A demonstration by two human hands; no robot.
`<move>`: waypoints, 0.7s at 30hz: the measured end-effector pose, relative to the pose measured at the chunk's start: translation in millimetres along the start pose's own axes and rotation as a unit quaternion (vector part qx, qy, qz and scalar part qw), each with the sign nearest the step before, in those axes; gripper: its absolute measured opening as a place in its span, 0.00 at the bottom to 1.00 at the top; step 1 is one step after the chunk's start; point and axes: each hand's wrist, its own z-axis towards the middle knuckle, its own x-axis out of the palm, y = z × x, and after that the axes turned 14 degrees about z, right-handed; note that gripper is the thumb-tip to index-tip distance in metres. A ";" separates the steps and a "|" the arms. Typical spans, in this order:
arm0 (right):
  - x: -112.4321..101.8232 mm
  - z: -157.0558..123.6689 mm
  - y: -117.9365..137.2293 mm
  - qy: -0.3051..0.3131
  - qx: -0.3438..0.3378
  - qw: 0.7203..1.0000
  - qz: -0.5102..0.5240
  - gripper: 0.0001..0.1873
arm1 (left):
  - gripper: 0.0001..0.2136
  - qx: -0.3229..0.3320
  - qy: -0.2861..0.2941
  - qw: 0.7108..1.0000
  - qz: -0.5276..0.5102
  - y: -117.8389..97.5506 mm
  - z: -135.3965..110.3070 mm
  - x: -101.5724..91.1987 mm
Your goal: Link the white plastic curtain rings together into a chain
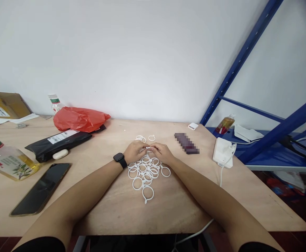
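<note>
A pile of white plastic rings [145, 172] lies on the wooden table [174, 203] in front of me. My left hand [134, 151], with a black watch [120, 160] on its wrist, and my right hand [162, 152] meet just above the far edge of the pile. Both hands are closed, pinching one small white ring [148, 148] between their fingertips. Three more rings [145, 138] lie apart a little farther back.
On the left lie a black phone [41, 189], a bottle of yellow liquid [7, 161], a black parcel [58, 142], a red bag [79, 119] and a cardboard box [3, 105]. On the right are a white charger [222, 152] with its cable and a blue metal rack [273, 133].
</note>
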 end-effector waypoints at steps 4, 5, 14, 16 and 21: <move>0.4 0.7 2.3 0.014 0.005 1.000 0.001 0.12 | 0.09 -0.004 -0.015 1.000 -0.005 -0.7 -0.6 0.0; 0.8 0.8 2.6 0.019 0.006 1.000 0.000 0.12 | 0.10 -0.006 -0.016 1.000 -0.005 -0.8 -0.6 0.0; 4.1 0.7 2.6 0.044 0.009 0.999 -0.027 0.09 | 0.08 0.015 -0.018 0.997 0.078 -2.4 0.7 -1.3; 4.1 0.7 2.7 0.048 0.008 0.998 -0.035 0.08 | 0.07 0.033 -0.014 0.991 0.125 -3.7 1.0 -3.5; 3.0 0.5 3.3 0.061 -0.020 0.997 -0.042 0.05 | 0.07 0.113 0.003 0.965 0.236 -9.4 2.9 -12.4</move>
